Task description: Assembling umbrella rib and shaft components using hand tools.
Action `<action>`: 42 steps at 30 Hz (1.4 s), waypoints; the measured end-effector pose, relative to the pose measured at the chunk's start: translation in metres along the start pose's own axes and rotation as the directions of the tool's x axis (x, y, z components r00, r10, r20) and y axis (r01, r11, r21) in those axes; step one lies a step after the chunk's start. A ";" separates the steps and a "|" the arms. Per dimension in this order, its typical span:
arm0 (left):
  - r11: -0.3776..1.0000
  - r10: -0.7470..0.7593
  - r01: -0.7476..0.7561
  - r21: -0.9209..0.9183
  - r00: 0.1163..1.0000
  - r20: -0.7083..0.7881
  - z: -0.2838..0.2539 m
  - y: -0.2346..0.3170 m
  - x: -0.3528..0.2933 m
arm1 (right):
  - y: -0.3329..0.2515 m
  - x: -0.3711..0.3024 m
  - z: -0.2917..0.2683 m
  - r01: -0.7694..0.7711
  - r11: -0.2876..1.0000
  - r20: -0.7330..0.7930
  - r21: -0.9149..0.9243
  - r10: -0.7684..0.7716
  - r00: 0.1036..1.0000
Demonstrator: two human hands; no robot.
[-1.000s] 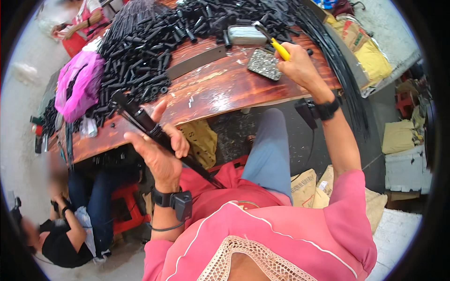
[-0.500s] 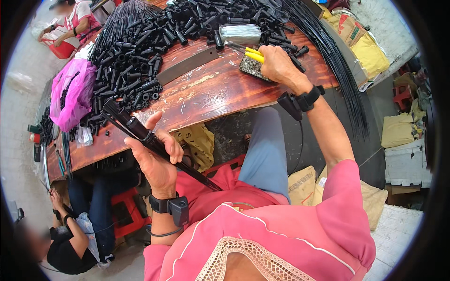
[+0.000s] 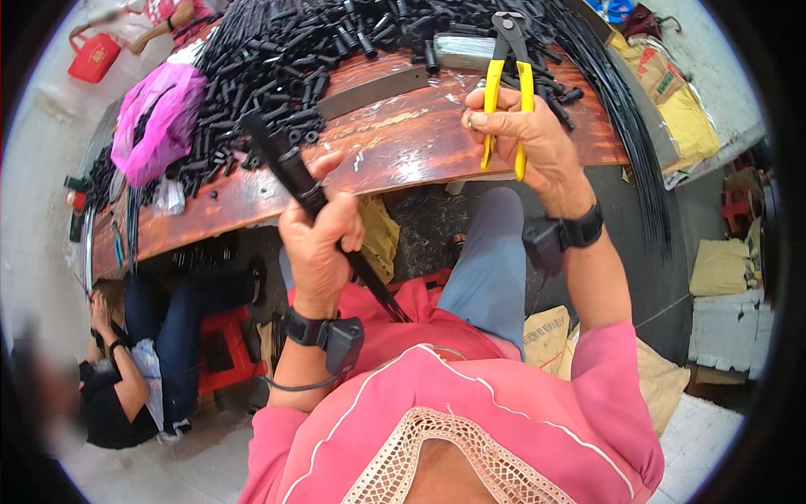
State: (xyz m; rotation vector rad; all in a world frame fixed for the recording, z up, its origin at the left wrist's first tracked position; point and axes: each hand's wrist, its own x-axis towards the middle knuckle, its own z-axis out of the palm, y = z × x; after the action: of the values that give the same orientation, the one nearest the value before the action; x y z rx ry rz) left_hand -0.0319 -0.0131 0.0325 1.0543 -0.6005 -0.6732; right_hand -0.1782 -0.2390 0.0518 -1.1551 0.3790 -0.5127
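My left hand [image 3: 323, 244] is closed round a bundle of thin black rods [image 3: 264, 139]. A ribbed black tubular fitting [image 3: 295, 172] lies along the bundle, just above my fingers. The bundle slants from near the table edge down to my lap. In my right hand [image 3: 541, 139] is a pair of cutting pliers [image 3: 526, 80] with yellow handles, held over the table's near edge. The dark jaws point away from me and the handles are spread. Something tiny may sit at my right thumb tip, too small to tell.
On the wooden table [image 3: 395, 134] are a heap of black tubular fittings [image 3: 277, 84], a flat metal bar [image 3: 374, 92], a pale bundle of thin strips [image 3: 464, 50] and a pink plastic bag [image 3: 159, 122]. Long black rods [image 3: 634, 126] overhang the right edge. A co-worker [image 3: 126, 378] sits at left.
My right hand has lifted the pliers off a small dark tray of clippings and turned their jaws away from me. My left fingers have closed further round the rods. The view has shifted.
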 end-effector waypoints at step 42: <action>0.984 0.022 -0.031 -0.173 0.998 -0.055 0.006 0.010 -0.013 | 0.050 -0.026 0.155 0.464 0.860 0.023 -0.213 -0.470 0.882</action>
State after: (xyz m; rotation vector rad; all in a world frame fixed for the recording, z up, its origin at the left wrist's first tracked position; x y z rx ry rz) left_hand -0.0424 -0.0035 0.0421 0.8977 -0.4994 -0.6602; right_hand -0.1071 -0.0905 0.0618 -1.4594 0.1753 -0.9341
